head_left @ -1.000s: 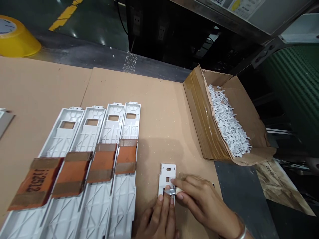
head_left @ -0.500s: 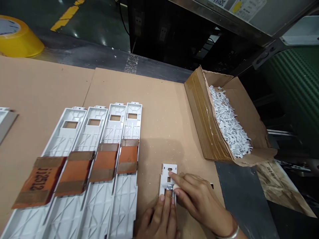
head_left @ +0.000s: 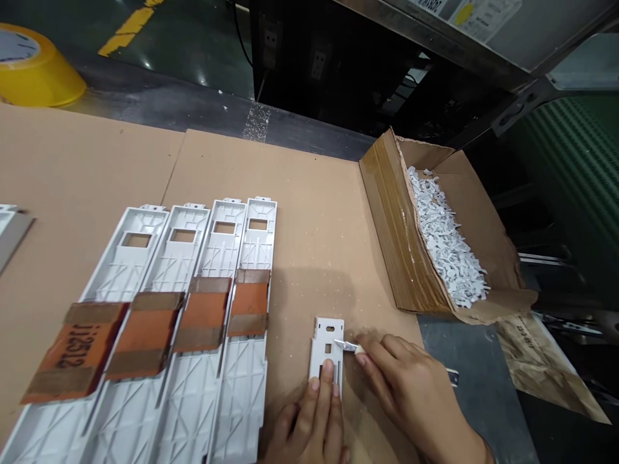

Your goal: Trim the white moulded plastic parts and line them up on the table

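We have a worktop (head_left: 314,258) covered by two tan cardboard sheets that meet at a seam. At its far right stands one open corrugated cardboard box (head_left: 387,238), brown tape along its side, holding a heap of small white plastic pieces (head_left: 445,245), too many for us to count. Beyond the far edge sits one yellow tape roll (head_left: 36,71). Left of centre we count four long white plastic panels (head_left: 242,399), ribbed and latticed, side by side, each with one rectangular window and each crossed by one of four orange strips (head_left: 249,299) bound in brown tape. Just right of them lies one small white plastic plate (head_left: 316,348), flat and slotted. Our left hand (head_left: 309,419) presses it down with open, extended fingers, while our right hand (head_left: 411,386) grips a small knife (head_left: 351,347), its slim metal blade reaching over the plate.
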The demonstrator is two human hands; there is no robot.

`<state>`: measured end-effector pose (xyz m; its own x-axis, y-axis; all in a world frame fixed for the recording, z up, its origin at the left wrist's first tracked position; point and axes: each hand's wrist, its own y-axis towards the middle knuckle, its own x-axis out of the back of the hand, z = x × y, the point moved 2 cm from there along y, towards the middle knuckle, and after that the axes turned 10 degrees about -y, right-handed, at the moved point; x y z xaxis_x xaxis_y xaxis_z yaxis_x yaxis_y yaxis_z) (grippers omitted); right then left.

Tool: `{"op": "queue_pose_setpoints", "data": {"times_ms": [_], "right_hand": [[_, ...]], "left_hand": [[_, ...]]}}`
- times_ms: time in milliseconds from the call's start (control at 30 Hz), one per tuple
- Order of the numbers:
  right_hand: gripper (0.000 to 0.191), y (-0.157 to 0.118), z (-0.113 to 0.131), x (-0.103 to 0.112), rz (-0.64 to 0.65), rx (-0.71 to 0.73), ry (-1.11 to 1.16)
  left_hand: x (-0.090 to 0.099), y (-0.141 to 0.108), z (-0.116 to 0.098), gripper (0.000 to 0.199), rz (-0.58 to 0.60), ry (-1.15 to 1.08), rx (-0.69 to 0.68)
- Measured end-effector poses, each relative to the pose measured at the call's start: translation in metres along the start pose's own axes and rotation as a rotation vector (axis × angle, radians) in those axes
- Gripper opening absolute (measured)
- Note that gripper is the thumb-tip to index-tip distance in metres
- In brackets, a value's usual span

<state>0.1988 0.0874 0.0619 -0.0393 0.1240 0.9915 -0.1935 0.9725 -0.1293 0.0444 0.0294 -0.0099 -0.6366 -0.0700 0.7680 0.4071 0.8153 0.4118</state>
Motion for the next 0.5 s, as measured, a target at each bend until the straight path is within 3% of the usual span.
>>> {"op": "queue_pose_setpoints", "data": {"times_ms": [500], "right_hand": [[0.033, 0.0069, 0.0035, 0.0026, 0.023, 0.055, -0.132]], "left_hand": [[0.0005, 0.0009, -0.0001, 0.037, -0.01, -0.012, 0.006]]}}
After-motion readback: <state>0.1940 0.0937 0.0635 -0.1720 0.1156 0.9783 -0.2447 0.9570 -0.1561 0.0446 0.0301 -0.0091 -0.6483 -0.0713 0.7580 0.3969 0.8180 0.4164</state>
